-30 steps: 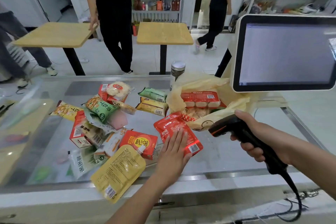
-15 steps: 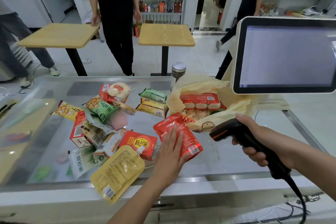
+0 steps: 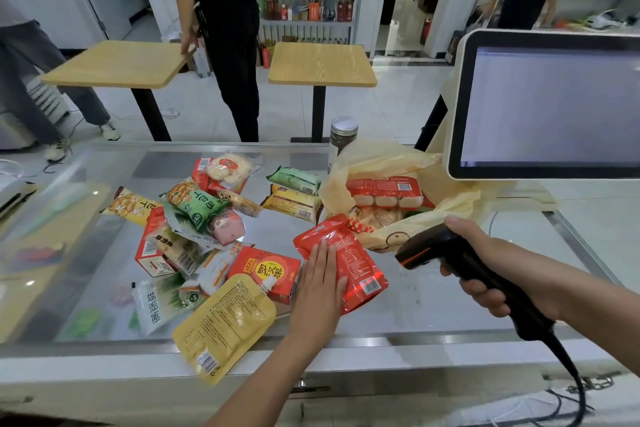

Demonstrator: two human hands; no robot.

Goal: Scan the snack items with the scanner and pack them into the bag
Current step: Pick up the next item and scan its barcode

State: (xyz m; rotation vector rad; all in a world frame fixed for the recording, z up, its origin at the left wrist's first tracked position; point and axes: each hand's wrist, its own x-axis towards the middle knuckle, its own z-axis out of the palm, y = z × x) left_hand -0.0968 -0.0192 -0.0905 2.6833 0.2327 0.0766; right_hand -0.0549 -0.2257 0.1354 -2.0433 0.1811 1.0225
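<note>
Counter [image 3: 433,291] holds red box [image 3: 252,265] reading 罗汉果.

Glass-topped counter [image 3: 433,302], scattered snack packets [image 3: 194,204], red pouch [image 3: 349,263], yellow bag [image 3: 391,163], jar [image 3: 343,139]

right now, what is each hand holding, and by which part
The right hand grips the black corded barcode scanner by its handle. The left hand holds nothing: it presses flat on the red plastic snack pouch.
</note>
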